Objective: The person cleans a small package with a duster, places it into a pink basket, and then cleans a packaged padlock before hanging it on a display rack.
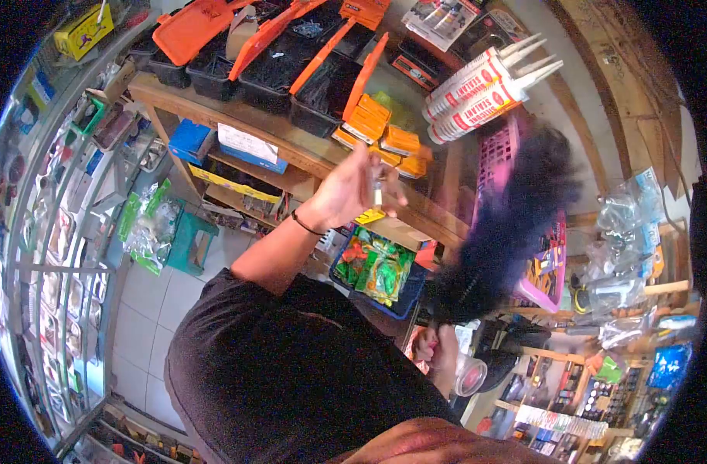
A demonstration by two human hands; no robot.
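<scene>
My left hand (349, 189), with a dark band on the wrist, is raised by the edge of the wooden shelf. Its fingers are curled around a small pale item (378, 195), too blurred to name. Just beyond it lie small orange boxes (369, 116). My right hand (440, 348) is closed in a fist around the handle end of a dark, fluffy duster (504, 224). The duster's head is smeared by motion, close to a pink plastic basket (556, 290) and below the white sealant tubes (473, 93).
Black bins with orange lids (264, 39) line the shelf (291, 135). Below are a blue crate of green packets (380, 267) and a teal stool (192, 243) on the tiles. A glass display case (59, 271) stands left. Stocked shelves (562, 379) fill the lower right.
</scene>
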